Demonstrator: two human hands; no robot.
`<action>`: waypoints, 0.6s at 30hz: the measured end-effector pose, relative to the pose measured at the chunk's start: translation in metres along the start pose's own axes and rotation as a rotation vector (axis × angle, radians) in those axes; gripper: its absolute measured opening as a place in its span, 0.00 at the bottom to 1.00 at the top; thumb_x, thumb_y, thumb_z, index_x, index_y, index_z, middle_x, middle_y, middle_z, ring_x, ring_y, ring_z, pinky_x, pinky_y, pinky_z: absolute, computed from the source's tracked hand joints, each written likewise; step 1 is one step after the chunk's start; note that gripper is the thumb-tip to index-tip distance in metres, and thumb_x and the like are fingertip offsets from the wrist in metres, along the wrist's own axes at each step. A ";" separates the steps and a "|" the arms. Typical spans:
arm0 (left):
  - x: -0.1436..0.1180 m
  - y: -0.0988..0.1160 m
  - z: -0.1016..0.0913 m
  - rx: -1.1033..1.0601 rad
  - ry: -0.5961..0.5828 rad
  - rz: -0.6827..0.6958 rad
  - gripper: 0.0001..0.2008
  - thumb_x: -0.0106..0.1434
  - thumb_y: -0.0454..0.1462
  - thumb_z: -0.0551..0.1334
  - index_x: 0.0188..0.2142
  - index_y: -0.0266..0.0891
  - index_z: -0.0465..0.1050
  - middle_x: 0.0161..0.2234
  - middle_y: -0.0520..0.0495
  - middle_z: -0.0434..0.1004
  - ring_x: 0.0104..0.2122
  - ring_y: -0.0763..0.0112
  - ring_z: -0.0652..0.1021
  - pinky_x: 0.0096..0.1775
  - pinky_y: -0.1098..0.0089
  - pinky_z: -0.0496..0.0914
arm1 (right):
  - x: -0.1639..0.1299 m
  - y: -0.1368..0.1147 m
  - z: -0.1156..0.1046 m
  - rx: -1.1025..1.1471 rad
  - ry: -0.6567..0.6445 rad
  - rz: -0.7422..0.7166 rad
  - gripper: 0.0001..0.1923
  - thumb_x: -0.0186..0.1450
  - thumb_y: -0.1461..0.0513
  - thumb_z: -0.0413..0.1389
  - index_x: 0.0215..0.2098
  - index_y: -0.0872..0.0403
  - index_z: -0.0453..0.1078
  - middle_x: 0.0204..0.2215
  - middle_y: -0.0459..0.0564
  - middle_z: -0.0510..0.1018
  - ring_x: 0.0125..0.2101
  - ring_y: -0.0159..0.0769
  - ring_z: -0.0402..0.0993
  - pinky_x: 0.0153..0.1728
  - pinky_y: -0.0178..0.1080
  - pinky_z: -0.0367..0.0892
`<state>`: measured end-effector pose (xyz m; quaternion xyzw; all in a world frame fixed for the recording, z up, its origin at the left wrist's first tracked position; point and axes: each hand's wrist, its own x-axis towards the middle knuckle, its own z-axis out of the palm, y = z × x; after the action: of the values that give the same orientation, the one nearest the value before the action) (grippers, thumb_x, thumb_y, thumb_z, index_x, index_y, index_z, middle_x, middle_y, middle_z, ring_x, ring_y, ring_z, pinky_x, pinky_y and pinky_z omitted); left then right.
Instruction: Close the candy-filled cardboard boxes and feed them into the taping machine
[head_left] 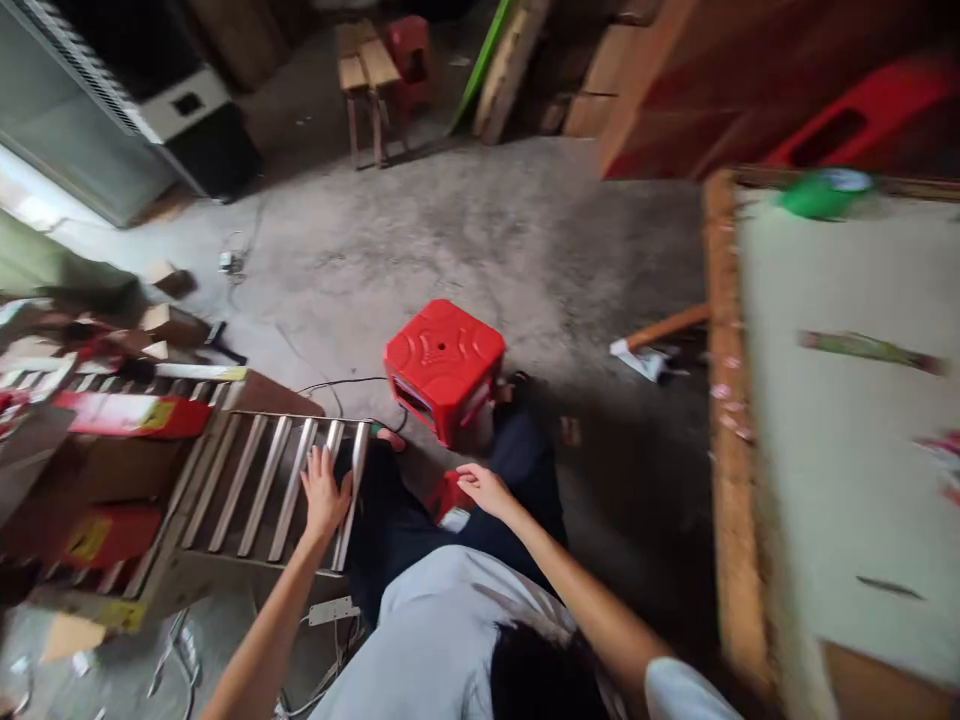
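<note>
My left hand (pixel 325 495) rests with fingers spread on the metal rollers of a roller conveyor (pixel 274 490), and nothing is in its grip. Over my lap, my right hand (pixel 486 490) hangs with its fingers loosely bent and partly apart; no object shows in it. Just below it, a red plastic piece (pixel 448 495) shows between my dark-trousered legs, mostly hidden. Beyond my knees stands a red plastic stool (pixel 444 350) on the concrete floor, apart from both hands.
At left, red-and-brown boxes (pixel 112 460) sit on another conveyor section. A white power strip (pixel 334 610) and cables lie below. On the right is a wood-edged table (pixel 724 400) with green tape (pixel 825 195). A small wooden stool (pixel 367 70) stands farther back.
</note>
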<state>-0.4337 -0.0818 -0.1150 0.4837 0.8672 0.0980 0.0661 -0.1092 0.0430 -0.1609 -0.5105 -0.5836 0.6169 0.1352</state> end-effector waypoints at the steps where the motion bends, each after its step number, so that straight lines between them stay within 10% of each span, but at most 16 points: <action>1: -0.009 0.021 0.018 -0.024 -0.029 0.039 0.35 0.68 0.46 0.51 0.69 0.28 0.47 0.69 0.26 0.47 0.70 0.47 0.48 0.66 0.43 0.48 | -0.003 0.004 -0.007 -0.015 -0.006 0.009 0.14 0.56 0.65 0.61 0.42 0.55 0.76 0.35 0.53 0.83 0.36 0.40 0.81 0.46 0.46 0.75; 4: -0.015 0.057 0.040 -0.037 -0.012 0.086 0.35 0.69 0.48 0.50 0.69 0.31 0.48 0.69 0.28 0.50 0.69 0.47 0.52 0.66 0.45 0.51 | -0.009 0.007 -0.027 -0.058 -0.020 0.028 0.14 0.57 0.67 0.61 0.42 0.54 0.77 0.36 0.51 0.83 0.36 0.37 0.81 0.46 0.43 0.75; 10: 0.003 0.056 0.032 -0.095 -0.045 -0.030 0.34 0.69 0.48 0.46 0.71 0.40 0.47 0.69 0.35 0.53 0.68 0.50 0.56 0.65 0.50 0.57 | 0.007 0.007 -0.041 -0.010 -0.047 0.053 0.14 0.62 0.65 0.59 0.48 0.53 0.75 0.40 0.50 0.83 0.39 0.34 0.81 0.45 0.38 0.74; 18: 0.006 0.061 0.028 0.036 -0.253 -0.261 0.38 0.62 0.55 0.47 0.65 0.77 0.22 0.72 0.60 0.40 0.65 0.41 0.60 0.53 0.35 0.67 | 0.046 0.040 -0.038 0.196 -0.036 0.310 0.14 0.61 0.64 0.61 0.47 0.53 0.75 0.39 0.50 0.83 0.41 0.38 0.81 0.49 0.40 0.73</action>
<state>-0.3801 -0.0422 -0.1283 0.3767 0.9090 0.0115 0.1780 -0.0826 0.0896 -0.2090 -0.5678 -0.4374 0.6931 0.0772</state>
